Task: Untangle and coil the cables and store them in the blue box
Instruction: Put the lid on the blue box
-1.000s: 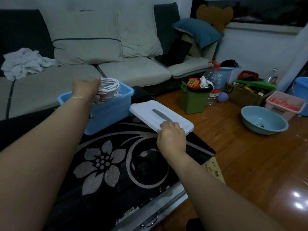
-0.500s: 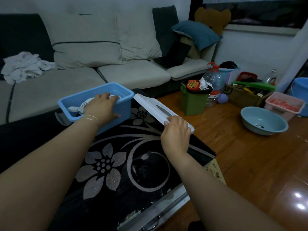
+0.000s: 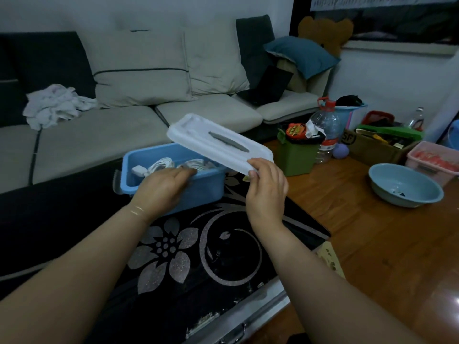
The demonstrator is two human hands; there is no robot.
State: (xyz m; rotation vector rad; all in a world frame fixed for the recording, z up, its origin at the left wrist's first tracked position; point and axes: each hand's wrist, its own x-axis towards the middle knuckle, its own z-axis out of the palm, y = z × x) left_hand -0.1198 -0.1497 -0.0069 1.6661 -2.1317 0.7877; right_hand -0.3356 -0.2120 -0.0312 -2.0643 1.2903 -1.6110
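The blue box (image 3: pixel 206 189) stands on the black floral table (image 3: pixel 193 256), its top uncovered. Coiled white cables (image 3: pixel 164 165) with a white plug lie inside it. My left hand (image 3: pixel 164 187) rests on the box's near rim and front wall, fingers fairly straight. My right hand (image 3: pixel 267 192) grips the near edge of the white lid (image 3: pixel 218 142), which has a grey handle. The lid is lifted and tilted over the right part of the box.
A grey sofa (image 3: pixel 99 135) with cushions and a heap of white cloth (image 3: pixel 54 105) runs behind the table. On the wooden floor to the right stand a green bin (image 3: pixel 295 155), a water bottle (image 3: pixel 326 127), a teal basin (image 3: pixel 404 184), a pink tub (image 3: pixel 434 160) and a cardboard box.
The left hand dropped the coil into the box and settled on its front rim. The right hand lifted the lid off the table and swung it up over the box.
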